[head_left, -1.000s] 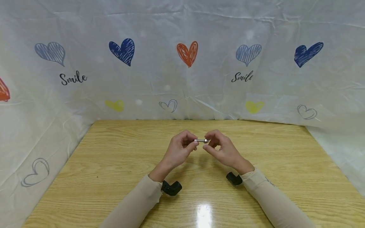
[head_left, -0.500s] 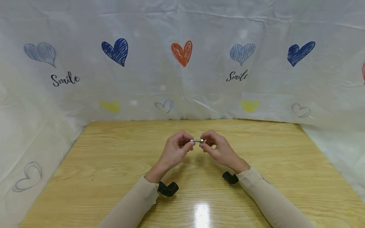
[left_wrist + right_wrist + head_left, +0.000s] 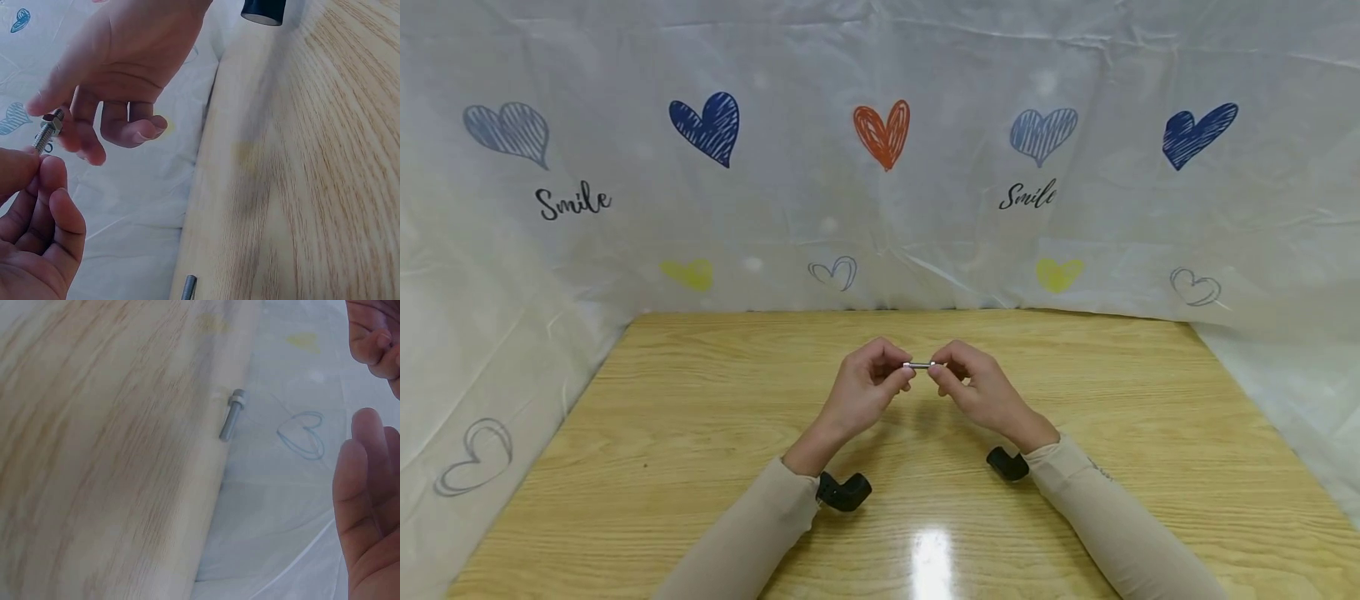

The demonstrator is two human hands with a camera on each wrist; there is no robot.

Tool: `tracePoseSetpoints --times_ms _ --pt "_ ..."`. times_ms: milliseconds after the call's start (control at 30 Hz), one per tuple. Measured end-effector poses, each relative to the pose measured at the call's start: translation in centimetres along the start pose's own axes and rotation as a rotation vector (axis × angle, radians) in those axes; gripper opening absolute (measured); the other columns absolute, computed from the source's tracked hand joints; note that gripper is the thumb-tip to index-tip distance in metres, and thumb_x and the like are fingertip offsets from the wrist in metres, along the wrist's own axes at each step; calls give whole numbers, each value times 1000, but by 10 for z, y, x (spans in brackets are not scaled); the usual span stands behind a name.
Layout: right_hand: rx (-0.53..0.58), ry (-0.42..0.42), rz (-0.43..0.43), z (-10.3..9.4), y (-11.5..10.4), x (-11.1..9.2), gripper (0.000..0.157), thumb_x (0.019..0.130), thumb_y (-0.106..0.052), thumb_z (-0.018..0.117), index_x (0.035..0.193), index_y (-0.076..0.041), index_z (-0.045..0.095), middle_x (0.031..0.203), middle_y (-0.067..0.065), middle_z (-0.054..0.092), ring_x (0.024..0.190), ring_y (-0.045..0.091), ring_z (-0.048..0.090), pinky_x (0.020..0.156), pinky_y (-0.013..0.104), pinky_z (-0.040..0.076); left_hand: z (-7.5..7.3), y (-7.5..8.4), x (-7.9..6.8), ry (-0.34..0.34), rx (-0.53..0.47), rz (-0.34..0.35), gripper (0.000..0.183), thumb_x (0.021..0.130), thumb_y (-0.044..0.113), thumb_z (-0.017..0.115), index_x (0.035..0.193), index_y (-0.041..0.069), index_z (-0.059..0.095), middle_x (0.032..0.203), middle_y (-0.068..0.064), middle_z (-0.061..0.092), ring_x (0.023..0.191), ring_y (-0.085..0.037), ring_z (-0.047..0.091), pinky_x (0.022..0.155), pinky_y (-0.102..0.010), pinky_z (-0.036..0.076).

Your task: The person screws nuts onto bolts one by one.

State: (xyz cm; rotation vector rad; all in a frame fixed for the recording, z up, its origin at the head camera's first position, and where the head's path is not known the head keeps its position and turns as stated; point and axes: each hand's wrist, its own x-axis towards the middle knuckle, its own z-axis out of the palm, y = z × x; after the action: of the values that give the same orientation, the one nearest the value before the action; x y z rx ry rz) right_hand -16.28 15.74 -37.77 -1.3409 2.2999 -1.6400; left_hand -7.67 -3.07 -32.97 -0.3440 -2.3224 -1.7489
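A small metal bolt (image 3: 919,365) is held level between both hands above the table in the head view. My left hand (image 3: 861,396) pinches one end of it between thumb and fingers. My right hand (image 3: 985,392) has its thumb and fingertips at the other end, covering the nut there. The nut (image 3: 52,124) and the bolt's threads show in the left wrist view, with right-hand fingertips against the nut. A second bolt (image 3: 231,417), with a collar or nut near one end, appears in the right wrist view by the table's edge; the head view does not show it.
The wood-grain table (image 3: 700,417) spreads under both arms. A white cloth (image 3: 775,208) printed with hearts and "Smile" hangs behind it and at the sides. Black wrist devices (image 3: 845,492) sit under both sleeves.
The right thumb and fingers have come together on the nut end of the bolt, where they were apart before. My left hand keeps its pinch. The head view has shifted slightly.
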Motion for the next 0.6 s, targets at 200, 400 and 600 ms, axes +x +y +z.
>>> tracePoseSetpoints --times_ms 200,400,600 --pt "-15 9 5 -1 1 -1 24 91 -17 68 113 -18 58 92 3 63 67 15 60 57 33 47 0 0 0 0 -9 -13 10 91 -3 61 101 -6 60 85 -16 65 75 -36 62 62 -26 49" --pt "0 24 -31 1 -6 0 24 89 -3 67 109 -8 56 89 5 61 66 16 60 58 29 48 0 0 0 -1 -9 -9 10 91 -3 60 102 -5 60 86 -16 65 76 -39 62 61 -26 49" --pt "-7 9 -24 -3 -33 1 10 93 1 60 102 -2 58 79 6 60 62 10 58 55 29 47 0 1 0 1 -4 -11 10 91 -3 61 101 -5 60 85 -16 65 74 -36 62 60 -26 49"
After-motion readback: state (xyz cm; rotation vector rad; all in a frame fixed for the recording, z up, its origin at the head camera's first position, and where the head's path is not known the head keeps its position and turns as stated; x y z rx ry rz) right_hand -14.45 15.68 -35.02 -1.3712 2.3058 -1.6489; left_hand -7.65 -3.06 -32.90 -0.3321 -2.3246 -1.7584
